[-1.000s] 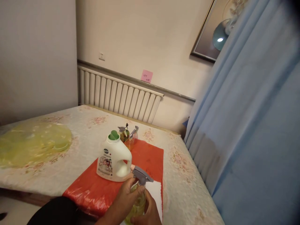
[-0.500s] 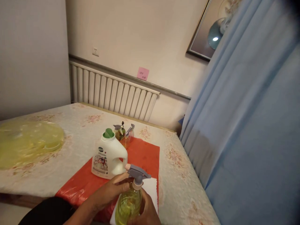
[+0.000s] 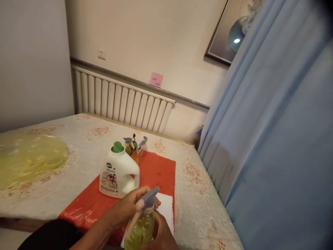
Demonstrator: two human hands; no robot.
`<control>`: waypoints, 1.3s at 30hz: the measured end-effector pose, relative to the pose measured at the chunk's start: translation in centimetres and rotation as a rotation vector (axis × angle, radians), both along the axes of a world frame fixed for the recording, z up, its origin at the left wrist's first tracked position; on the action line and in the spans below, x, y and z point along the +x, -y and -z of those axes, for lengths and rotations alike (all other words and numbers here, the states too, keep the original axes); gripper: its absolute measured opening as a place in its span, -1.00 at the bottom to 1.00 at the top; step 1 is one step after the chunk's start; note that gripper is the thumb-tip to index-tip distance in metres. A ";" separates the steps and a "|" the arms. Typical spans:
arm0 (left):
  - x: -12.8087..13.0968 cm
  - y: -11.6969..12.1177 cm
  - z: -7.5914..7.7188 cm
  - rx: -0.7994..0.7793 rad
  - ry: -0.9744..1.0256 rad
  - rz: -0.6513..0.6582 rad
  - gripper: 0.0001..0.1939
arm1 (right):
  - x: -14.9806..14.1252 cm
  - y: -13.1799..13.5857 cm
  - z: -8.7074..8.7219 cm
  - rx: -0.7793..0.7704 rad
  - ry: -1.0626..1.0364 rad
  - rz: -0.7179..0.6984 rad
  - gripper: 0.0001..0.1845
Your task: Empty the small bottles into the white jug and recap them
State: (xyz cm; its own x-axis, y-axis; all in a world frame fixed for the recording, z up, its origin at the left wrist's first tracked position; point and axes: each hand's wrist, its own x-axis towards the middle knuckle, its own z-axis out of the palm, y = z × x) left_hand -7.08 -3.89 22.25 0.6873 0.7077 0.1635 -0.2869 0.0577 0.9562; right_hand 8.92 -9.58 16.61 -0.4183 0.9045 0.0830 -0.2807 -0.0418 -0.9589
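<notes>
A clear spray bottle (image 3: 142, 231) with yellow-green liquid stands at the bottom middle, its grey sprayer head (image 3: 150, 198) tilted with the pale pink nozzle towards the lower left. My left hand (image 3: 132, 203) reaches in from the left with its fingers closed around the neck, behind the sprayer head. Round the right side of the body wraps my right hand (image 3: 163, 232); some of its fingers are hidden by the bottle. Just beyond my left hand, a white detergent jug (image 3: 121, 175) with a green spout stands upright.
A red sheet (image 3: 158, 170) and a white cloth (image 3: 166, 208) lie on the flowered bedcover (image 3: 203, 208). Several smaller spray bottles (image 3: 135, 147) stand behind the jug. A yellow plastic bag (image 3: 31, 156) lies at left; a blue curtain (image 3: 273, 139) hangs at right.
The sprayer head has turned on the bottle, its nozzle swinging down towards me. My left fingers have shifted around the neck. The view has moved slightly.
</notes>
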 end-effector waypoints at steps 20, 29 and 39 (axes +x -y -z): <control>0.0 0.3 -0.2 -0.065 0.060 -0.009 -0.60 | 0.0 -0.2 -0.4 0.051 0.097 0.046 -0.01; -1.6 0.7 -1.8 0.053 -0.038 0.095 -0.57 | -0.3 -0.2 0.6 0.024 0.096 0.070 0.02; -1.2 0.1 0.8 0.028 -0.040 -0.093 -0.58 | -0.7 -0.1 -0.3 0.046 0.133 0.077 -0.08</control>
State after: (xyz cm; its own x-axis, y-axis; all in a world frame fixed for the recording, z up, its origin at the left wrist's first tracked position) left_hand -8.31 -4.01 21.42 0.6253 0.7642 0.1583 -0.2515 0.0053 0.9678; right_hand 8.22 -9.45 16.88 -0.3581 0.9308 0.0737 -0.1516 0.0199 -0.9882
